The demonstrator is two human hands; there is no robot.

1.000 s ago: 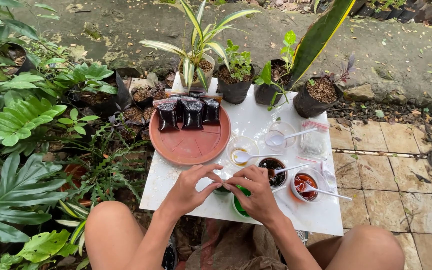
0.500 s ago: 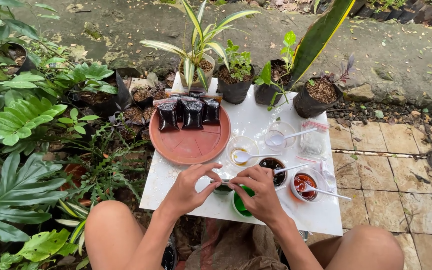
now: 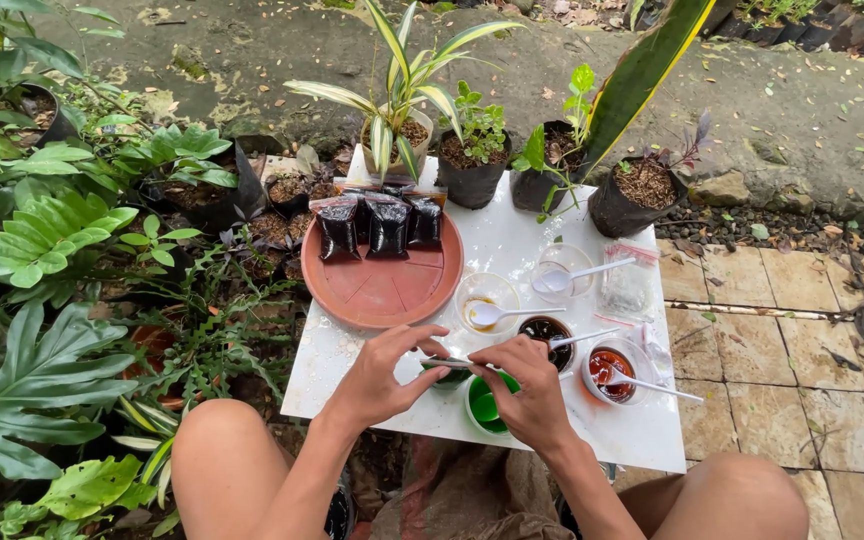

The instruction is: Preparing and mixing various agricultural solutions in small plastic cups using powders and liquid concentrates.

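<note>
Two hands down at the near edge of the white surface [image 3: 512, 235], left hand [image 3: 382, 375] and right hand [image 3: 527, 390] meeting fingertip to fingertip. Both closed in a fine pinch on a thin pale strip [image 3: 447, 362], held level just above a small dark cup [image 3: 449, 378]; spoon handle or stick, hard to tell from up here. Looks very light, probably stiff, and narrow enough to twist or slip between fingers, so best gripped as now, one pinch at each end, with no squeezing needed. Just beside the right hand, toward the near edge, a bright green cup [image 3: 487, 408]. Further right, a clear cup of red liquid [image 3: 612, 365] with a spoon in it, and close behind the knuckles a clear cup of dark liquid [image 3: 549, 330]; likely tippy, so worth keeping wrists clear. Toward the middle, a cup with a yellowish liquid [image 3: 482, 300] and another clear cup [image 3: 564, 272], each with a white spoon, plus a small clear plastic bag [image 3: 627, 285] near the right edge. Left of centre, a round terracotta tray [image 3: 382, 290] carrying three dark packets [image 3: 387, 225] on its far side. Along the far edge, potted plants [image 3: 472, 165] in black pots.
</note>
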